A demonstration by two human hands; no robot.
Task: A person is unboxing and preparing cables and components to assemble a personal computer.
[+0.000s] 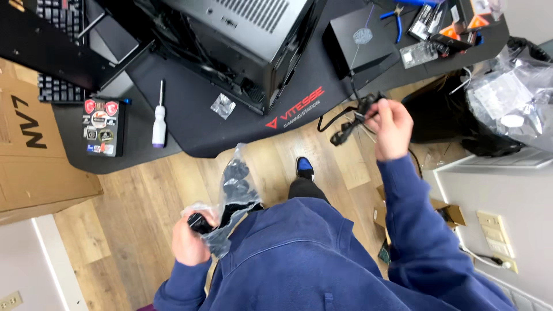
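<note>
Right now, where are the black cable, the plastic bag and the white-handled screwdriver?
black cable [352,122], head view, on the bundle beside the right hand.
plastic bag [236,187], head view, its middle.
white-handled screwdriver [159,118], head view, on the handle.

Counted across the desk and floor

Two hands: the left hand [189,239] grips one clear plastic bag [233,196] of dark parts, the right hand [390,128] holds one bundle of black cables [352,124]. On the black desk mat [190,103] lie one white-handled screwdriver [159,118], one small silvery packet [222,106], one sticker-covered black box [102,127] and one black computer case [230,40]. One keyboard [57,52] sits at the upper left, one cardboard box [34,155] beside it, one pair of blue-handled pliers [395,18] (partly cut off by the frame) at the top, and one blue shoe [304,167] on the floor.
</note>
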